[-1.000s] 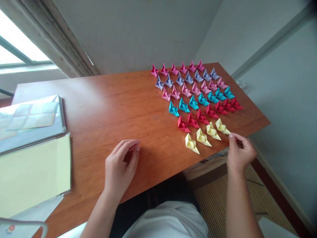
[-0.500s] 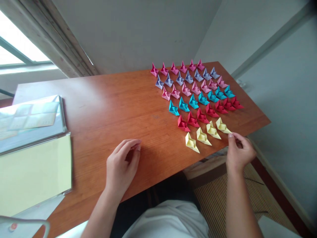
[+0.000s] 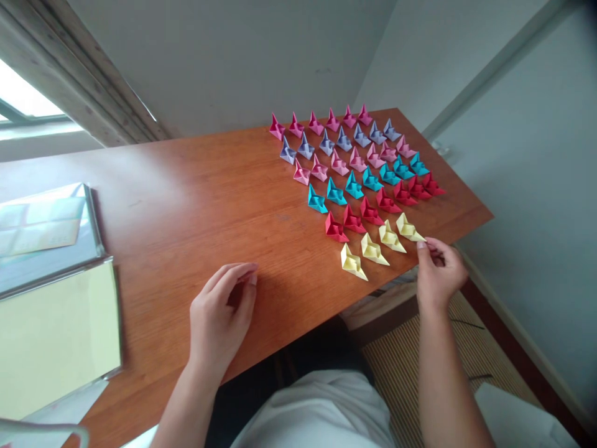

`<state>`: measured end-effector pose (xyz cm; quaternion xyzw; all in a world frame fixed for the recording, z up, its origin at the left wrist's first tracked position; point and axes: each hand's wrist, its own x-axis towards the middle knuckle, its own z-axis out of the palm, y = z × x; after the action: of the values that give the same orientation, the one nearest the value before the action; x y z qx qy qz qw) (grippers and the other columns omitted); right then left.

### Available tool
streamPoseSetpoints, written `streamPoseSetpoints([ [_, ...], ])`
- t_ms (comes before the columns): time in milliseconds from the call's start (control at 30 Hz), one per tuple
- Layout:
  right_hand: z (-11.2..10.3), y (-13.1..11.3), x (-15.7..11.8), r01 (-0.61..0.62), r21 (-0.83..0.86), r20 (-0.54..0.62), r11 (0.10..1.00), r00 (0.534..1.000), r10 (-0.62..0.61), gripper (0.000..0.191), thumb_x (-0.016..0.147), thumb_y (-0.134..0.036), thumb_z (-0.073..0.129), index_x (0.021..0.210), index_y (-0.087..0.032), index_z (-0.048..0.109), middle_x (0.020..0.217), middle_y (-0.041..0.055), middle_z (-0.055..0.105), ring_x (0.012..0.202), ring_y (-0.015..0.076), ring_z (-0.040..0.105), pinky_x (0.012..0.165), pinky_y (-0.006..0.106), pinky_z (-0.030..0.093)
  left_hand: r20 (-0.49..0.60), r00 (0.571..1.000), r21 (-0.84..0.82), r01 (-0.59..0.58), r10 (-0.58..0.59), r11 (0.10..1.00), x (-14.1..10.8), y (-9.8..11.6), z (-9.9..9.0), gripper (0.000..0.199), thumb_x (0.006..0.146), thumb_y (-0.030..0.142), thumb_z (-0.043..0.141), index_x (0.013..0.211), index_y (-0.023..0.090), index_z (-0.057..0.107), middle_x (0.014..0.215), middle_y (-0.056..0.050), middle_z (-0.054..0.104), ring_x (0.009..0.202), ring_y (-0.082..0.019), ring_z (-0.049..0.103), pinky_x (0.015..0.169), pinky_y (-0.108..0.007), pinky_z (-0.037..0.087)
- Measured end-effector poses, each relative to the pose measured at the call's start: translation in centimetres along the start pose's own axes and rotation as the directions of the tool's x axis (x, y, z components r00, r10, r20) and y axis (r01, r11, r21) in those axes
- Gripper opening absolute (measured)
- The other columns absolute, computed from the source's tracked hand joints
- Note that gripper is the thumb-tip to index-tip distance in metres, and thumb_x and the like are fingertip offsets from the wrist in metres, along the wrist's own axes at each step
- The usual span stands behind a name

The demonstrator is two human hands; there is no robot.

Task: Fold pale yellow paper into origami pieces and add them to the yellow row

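My right hand (image 3: 441, 270) is at the table's front edge, thumb and finger pinching the pointed tip of the rightmost yellow paper boat (image 3: 409, 229). That boat rests on the table at the end of the nearest row. Left of it in the same row sit more yellow paper boats, among them the leftmost yellow boat (image 3: 353, 264). My left hand (image 3: 222, 311) lies on the wood near the front edge, fingers curled to the thumb, with nothing visible in them. Behind the yellow row stand red paper boats (image 3: 370, 211) and blue paper boats (image 3: 354, 185).
Farther back are rows of light pink boats (image 3: 357, 160), purple boats (image 3: 344, 140) and dark pink boats (image 3: 333, 120). A pale yellow pad (image 3: 56, 336) and a clear-covered folder (image 3: 41, 236) lie at the left. Walls border the wooden table (image 3: 186, 205) behind.
The whole view has shifted, so everything appears farther left and slightly higher. Both hands keep their pose, the right still at the yellow boat's tip; the boats keep their arrangement.
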<state>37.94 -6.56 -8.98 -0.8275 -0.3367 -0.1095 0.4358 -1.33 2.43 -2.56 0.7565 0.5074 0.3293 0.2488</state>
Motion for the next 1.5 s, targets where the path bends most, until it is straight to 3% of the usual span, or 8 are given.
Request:
streamPoseSetpoints([
  [400, -0.4, -1.2, 0.0, 0.046, 0.038, -0.069, 0.998, 0.997, -0.043, 0.031, 0.087, -0.041, 0.067, 0.098, -0.015, 0.077, 0.088, 0.0099, 0.071, 0.072, 0.0181, 0.063, 0.068, 0.032, 0.053, 0.013, 1.000, 0.026, 0.003, -0.003, 1.000, 0.1, 0.0, 0.1, 0.012, 0.095, 0.020, 0.058, 0.100, 0.020, 0.069, 0.099, -0.002, 0.072, 0.089, -0.015, 0.069, 0.082, -0.025, 0.053],
  [633, -0.8, -2.9, 1.1, 0.088, 0.058, -0.143, 0.994, 0.987, -0.079, 0.034, 0.090, -0.039, 0.062, 0.110, -0.015, 0.075, 0.103, 0.0123, 0.069, 0.086, 0.0211, 0.067, 0.077, 0.036, 0.057, 0.019, 1.000, 0.036, 0.003, -0.004, 0.999, 0.1, 0.0, 0.1, 0.013, 0.096, 0.022, 0.056, 0.099, 0.021, 0.069, 0.099, -0.003, 0.073, 0.090, -0.017, 0.070, 0.082, -0.027, 0.054],
  [900, 0.5, -5.0, 6.1, 0.245, -0.045, 0.095, 0.968, 0.966, -0.240, 0.041, 0.088, -0.044, 0.064, 0.120, -0.020, 0.071, 0.131, 0.0160, 0.064, 0.121, 0.0302, 0.061, 0.091, 0.045, 0.057, 0.022, 1.000, 0.038, 0.008, -0.009, 0.999, 0.0, 0.3, 0.1, 0.014, 0.096, 0.021, 0.055, 0.098, 0.021, 0.069, 0.099, -0.004, 0.073, 0.091, -0.017, 0.069, 0.082, -0.027, 0.053],
  [1000, 1.2, -8.3, 6.2, 0.411, -0.060, 0.190, 0.909, 0.899, -0.394, 0.029, 0.090, -0.036, 0.063, 0.110, -0.017, 0.075, 0.118, 0.0175, 0.072, 0.116, 0.0297, 0.065, 0.105, 0.046, 0.048, 0.039, 0.999, 0.033, 0.013, -0.015, 0.999, 0.0, 0.3, 0.1, 0.015, 0.096, 0.020, 0.054, 0.098, 0.020, 0.069, 0.100, -0.005, 0.073, 0.092, -0.018, 0.069, 0.083, -0.028, 0.053],
  [1100, 2.1, -13.8, 2.5, 0.515, 0.075, 0.287, 0.854, 0.809, -0.513, 0.023, 0.094, -0.028, 0.059, 0.108, -0.017, 0.074, 0.114, 0.0141, 0.074, 0.110, 0.0291, 0.067, 0.102, 0.046, 0.051, 0.041, 0.999, 0.021, 0.023, -0.024, 1.000, 0.0, 0.3, 0.2, 0.015, 0.096, 0.019, 0.054, 0.099, 0.021, 0.069, 0.100, -0.005, 0.073, 0.092, -0.018, 0.069, 0.082, -0.028, 0.053],
  [1200, 3.0, -18.8, -4.2, 0.550, 0.373, 0.425, 0.747, 0.615, -0.664, 0.024, 0.096, -0.019, 0.055, 0.115, -0.023, 0.071, 0.112, 0.0091, 0.074, 0.109, 0.0261, 0.067, 0.101, 0.044, 0.052, 0.026, 0.999, -0.022, 0.033, -0.032, 0.999, -0.2, 0.4, 0.2, 0.015, 0.095, 0.016, 0.054, 0.100, 0.021, 0.068, 0.099, -0.004, 0.072, 0.091, -0.017, 0.068, 0.081, -0.028, 0.053],
  [1300, 3.8, -21.4, -10.2, 0.429, 0.593, 0.532, 0.681, 0.426, -0.732, 0.031, 0.096, -0.015, 0.053, 0.124, -0.022, 0.065, 0.113, 0.0088, 0.074, 0.104, 0.0244, 0.069, 0.095, 0.041, 0.056, -0.006, 0.999, -0.034, 0.044, -0.044, 0.998, -0.6, 0.5, -0.2, 0.018, 0.094, 0.014, 0.053, 0.104, 0.021, 0.067, 0.102, -0.005, 0.072, 0.093, -0.018, 0.069, 0.082, -0.029, 0.055],
  [1500, 5.1, -21.6, -12.9, 0.273, 0.658, 0.560, 0.702, 0.446, -0.699, 0.029, 0.097, -0.013, 0.050, 0.120, -0.023, 0.065, 0.109, 0.0084, 0.075, 0.102, 0.0236, 0.070, 0.092, 0.041, 0.058, -0.140, 0.988, 0.354, 0.111, -0.065, 0.929, -2.0, -1.0, -4.2, 0.022, 0.096, 0.022, 0.054, 0.114, 0.024, 0.066, 0.114, -0.007, 0.072, 0.105, -0.024, 0.068, 0.094, -0.036, 0.053],
])
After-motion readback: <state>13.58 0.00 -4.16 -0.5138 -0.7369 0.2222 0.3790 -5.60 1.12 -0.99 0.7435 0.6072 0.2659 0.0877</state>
